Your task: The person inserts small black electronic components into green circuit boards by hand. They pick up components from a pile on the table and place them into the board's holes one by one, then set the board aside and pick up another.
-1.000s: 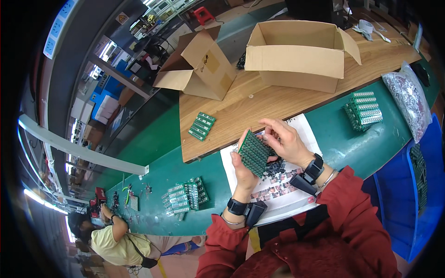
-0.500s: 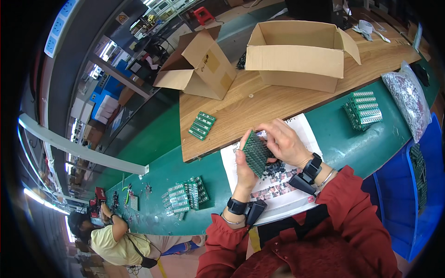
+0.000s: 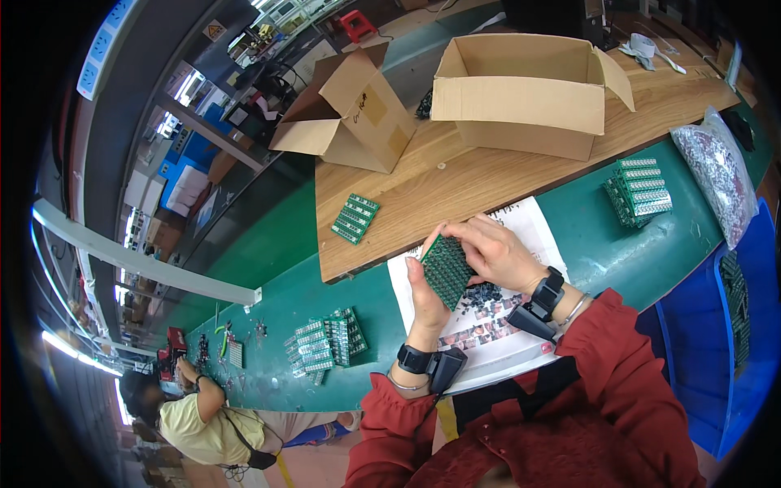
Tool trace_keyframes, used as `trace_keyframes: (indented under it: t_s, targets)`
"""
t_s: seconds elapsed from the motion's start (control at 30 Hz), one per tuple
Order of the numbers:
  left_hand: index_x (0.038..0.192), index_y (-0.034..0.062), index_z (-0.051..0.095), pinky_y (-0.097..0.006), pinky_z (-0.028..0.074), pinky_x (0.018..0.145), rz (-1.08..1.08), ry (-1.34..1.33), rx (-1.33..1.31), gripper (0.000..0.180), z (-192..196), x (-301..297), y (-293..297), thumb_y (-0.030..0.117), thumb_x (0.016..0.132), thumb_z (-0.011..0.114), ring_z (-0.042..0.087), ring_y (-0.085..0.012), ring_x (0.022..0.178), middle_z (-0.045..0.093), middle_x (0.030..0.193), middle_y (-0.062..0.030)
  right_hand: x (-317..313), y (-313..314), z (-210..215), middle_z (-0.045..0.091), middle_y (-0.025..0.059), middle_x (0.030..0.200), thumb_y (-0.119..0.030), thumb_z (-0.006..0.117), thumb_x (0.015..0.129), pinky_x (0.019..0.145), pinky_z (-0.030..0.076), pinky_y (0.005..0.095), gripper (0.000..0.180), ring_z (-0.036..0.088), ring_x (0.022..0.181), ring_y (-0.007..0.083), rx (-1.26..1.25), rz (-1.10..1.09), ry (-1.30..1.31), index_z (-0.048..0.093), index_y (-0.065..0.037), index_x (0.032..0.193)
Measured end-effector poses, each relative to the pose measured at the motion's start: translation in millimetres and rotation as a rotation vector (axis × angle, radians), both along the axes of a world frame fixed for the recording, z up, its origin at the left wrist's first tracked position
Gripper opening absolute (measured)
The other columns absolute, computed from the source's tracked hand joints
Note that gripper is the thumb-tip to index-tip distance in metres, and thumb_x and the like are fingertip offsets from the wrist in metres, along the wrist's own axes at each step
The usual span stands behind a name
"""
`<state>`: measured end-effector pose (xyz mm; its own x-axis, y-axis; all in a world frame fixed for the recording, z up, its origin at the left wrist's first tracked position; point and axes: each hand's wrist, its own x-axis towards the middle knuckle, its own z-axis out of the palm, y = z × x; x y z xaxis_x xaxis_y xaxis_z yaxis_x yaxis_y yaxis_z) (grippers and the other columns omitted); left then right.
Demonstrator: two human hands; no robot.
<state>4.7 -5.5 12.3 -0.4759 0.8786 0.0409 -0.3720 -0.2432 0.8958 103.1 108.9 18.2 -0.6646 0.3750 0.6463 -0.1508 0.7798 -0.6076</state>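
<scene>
A green circuit board (image 3: pixel 446 272) is held tilted over the paper sheet, its face dotted with rows of small parts. My left hand (image 3: pixel 425 294) grips its left edge, the thumb lying along the near side. The fingers of my right hand (image 3: pixel 493 254) are bent and pinched at the board's upper right edge; whether a small part is between them is hidden. Below the board, a heap of small black parts (image 3: pixel 483 294) lies on the printed white paper (image 3: pixel 529 228).
Left on the green table are stacked circuit boards (image 3: pixel 313 346); another stack (image 3: pixel 639 193) stands right. One board (image 3: pixel 355 218) lies on the wooden top (image 3: pixel 390 220), near two cardboard boxes (image 3: pixel 521 106) (image 3: pixel 374 122). A filled plastic bag (image 3: pixel 716 175) and blue bin (image 3: pixel 700 342) are right. A co-worker (image 3: pixel 211 423) works far left.
The board has turned so more of its face shows. My right hand has shifted slightly down and left, its fingers more curled at the board's edge.
</scene>
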Motion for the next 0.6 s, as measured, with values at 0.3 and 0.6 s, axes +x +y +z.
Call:
trace_keyframes:
  t_s: [0.3,0.6]
  targets:
    - [0.139,0.0043,0.031,-0.039,0.052,0.086,0.028,-0.069,0.058,0.088,4,-8,-3,0.074,0.084,0.026,0.056,-0.0279,0.108,0.051,0.120,-0.0160,-1,-1,-4,0.057,0.0072,0.080,0.001,0.058,0.079,0.068,0.048,0.0343,0.049,0.056,0.076,0.0233,-0.187,0.034,-0.044,0.051,-0.010,0.126]
    - [0.135,0.0033,0.038,-0.040,0.055,0.080,0.132,-0.056,0.006,0.092,1,-3,3,0.077,0.081,0.025,0.058,-0.0278,0.105,0.054,0.121,-0.0150,1,-3,4,0.060,0.0084,0.083,0.002,0.056,0.077,0.070,0.049,0.0355,0.049,0.058,0.079,0.0259,-0.051,-0.002,-0.034,0.051,-0.012,0.124]
